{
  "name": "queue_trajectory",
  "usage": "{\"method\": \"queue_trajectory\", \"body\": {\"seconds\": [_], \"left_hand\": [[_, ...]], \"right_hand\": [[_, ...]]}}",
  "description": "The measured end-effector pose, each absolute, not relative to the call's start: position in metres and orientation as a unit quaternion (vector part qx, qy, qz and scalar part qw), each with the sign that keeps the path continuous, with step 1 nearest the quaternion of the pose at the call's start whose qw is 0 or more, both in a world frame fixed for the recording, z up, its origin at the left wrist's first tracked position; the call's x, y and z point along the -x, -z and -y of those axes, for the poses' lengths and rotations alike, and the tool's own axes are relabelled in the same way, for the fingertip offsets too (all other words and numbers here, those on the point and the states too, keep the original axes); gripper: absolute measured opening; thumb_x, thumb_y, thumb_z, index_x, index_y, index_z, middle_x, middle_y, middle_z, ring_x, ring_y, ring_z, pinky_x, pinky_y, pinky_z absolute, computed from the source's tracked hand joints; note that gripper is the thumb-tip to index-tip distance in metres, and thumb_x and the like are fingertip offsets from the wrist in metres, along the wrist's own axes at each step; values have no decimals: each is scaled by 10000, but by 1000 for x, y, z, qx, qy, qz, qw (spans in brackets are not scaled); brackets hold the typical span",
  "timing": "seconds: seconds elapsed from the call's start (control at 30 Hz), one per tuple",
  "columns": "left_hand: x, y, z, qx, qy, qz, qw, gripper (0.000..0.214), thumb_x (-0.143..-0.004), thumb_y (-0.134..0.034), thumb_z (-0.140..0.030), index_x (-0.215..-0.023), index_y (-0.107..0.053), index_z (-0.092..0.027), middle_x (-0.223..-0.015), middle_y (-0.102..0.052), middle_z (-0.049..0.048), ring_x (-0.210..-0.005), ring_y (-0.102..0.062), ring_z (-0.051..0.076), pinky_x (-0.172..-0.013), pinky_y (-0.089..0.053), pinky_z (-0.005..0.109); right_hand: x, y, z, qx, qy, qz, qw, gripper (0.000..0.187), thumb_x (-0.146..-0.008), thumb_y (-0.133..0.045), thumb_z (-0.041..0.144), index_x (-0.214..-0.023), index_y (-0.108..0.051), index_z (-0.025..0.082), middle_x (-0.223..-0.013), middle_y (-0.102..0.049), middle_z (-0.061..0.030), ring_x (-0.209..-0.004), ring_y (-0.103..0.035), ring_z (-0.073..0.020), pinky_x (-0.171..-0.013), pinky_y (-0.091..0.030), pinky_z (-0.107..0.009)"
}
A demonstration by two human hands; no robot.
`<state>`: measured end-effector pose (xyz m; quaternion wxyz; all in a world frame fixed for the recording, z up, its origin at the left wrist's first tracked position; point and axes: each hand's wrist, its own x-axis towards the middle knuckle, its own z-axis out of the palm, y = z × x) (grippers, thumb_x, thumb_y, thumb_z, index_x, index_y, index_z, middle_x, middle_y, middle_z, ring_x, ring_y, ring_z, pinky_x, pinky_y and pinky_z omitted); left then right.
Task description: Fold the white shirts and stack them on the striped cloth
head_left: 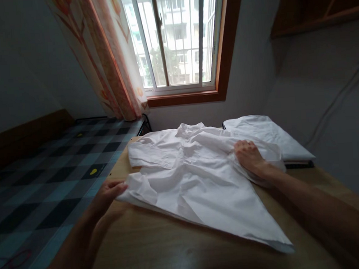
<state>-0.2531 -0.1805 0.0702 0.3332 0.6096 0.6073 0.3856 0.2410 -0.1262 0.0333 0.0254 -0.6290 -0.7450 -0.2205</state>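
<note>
A white collared, long-sleeved garment (198, 182), a shirt or a coat, lies spread and wrinkled on the wooden table (162, 242). Its collar points toward the window and its hem lies nearest me. My left hand (111, 190) pinches the left corner of the hem between thumb and fingers, at the table's left side. On the garment's right side, by the sleeve, my right hand (249, 156) rests with its fingers curled into the cloth. The fingertips of that hand are hidden from view.
A folded white cloth (268, 138) lies on a dark-edged object (300, 164) at the table's back right. Left stands a bed with a checked cover (62, 179). Beyond are a curtain (109, 53) and a barred window (179, 40); a wooden shelf (319, 24) hangs upper right.
</note>
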Motion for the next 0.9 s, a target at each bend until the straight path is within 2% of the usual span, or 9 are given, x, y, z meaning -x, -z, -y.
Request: {"method": "queue_trajectory", "body": {"seconds": [0.1,0.17,0.3,0.37,0.43,0.53,0.67,0.8,0.9], "left_hand": [[260,-70,187,-688,-146,-623,342,248,-590,-596,-387,-442,-545,-194,-466,-515,10,-462,-444,152,-459,-293,239],[254,-73,189,-716,-49,-658,227,179,-589,-572,-320,-460,-535,-201,-491,-527,10,-487,-471,165,-482,-275,245],[219,-90,191,-727,-63,-682,-44,177,-665,-609,-343,-776,-649,-212,-835,-663,65,-666,-584,221,-567,-335,266],[191,-99,190,-737,-112,-660,-93,262,-740,-596,-412,-891,-645,-203,-934,-671,90,-725,-605,236,-602,-355,279],[160,-102,185,-755,-136,-640,-36,317,-798,-559,-489,-864,-649,-193,-866,-683,80,-722,-613,230,-615,-362,282],[121,-89,168,-777,-117,-609,111,415,-794,-561,-579,-788,-680,-181,-753,-690,67,-712,-619,222,-614,-364,278],[91,-53,139,-768,-101,-599,202,364,-747,-627,-534,-717,-704,-180,-732,-701,56,-706,-619,204,-607,-359,265],[79,-33,123,-755,-154,-605,203,147,-724,-622,-299,-653,-675,-182,-684,-679,35,-691,-598,186,-605,-346,259],[73,-31,120,-716,-225,-600,278,171,-737,-575,-254,-588,-609,-177,-568,-614,12,-588,-560,159,-582,-352,253]], "right_hand": [[-257,-61,115,652,282,702,59,265,-908,-359,65,-987,-613,69,-985,-611,-207,-931,-525,-305,-792,-333,-405],[-269,-79,105,664,313,675,76,268,-935,-343,87,-988,-604,68,-990,-606,-202,-946,-516,-296,-799,-325,-407],[-292,-114,78,699,337,612,153,361,-1006,-275,171,-1001,-596,6,-1009,-584,-227,-1007,-501,-283,-812,-288,-421],[-302,-133,63,719,336,566,225,508,-1033,-165,239,-1042,-585,-46,-1043,-554,-270,-1054,-484,-300,-795,-276,-445],[-306,-150,49,728,326,524,299,586,-1033,-114,299,-1106,-567,-65,-1093,-529,-297,-1076,-474,-323,-785,-282,-465],[-293,-162,37,725,280,533,334,517,-1027,-224,348,-1120,-585,-10,-1113,-548,-271,-1045,-494,-328,-794,-314,-466],[-240,-124,60,695,210,638,257,402,-960,-468,405,-1112,-599,57,-1130,-584,-222,-1063,-510,-329,-834,-341,-431],[-190,-48,115,593,64,788,156,493,-849,-618,523,-1156,-597,138,-1136,-618,-153,-1038,-543,-297,-864,-370,-392],[-174,-7,148,573,-18,803,161,447,-828,-656,499,-1135,-607,178,-1122,-625,-110,-1028,-557,-265,-891,-363,-369]]}}
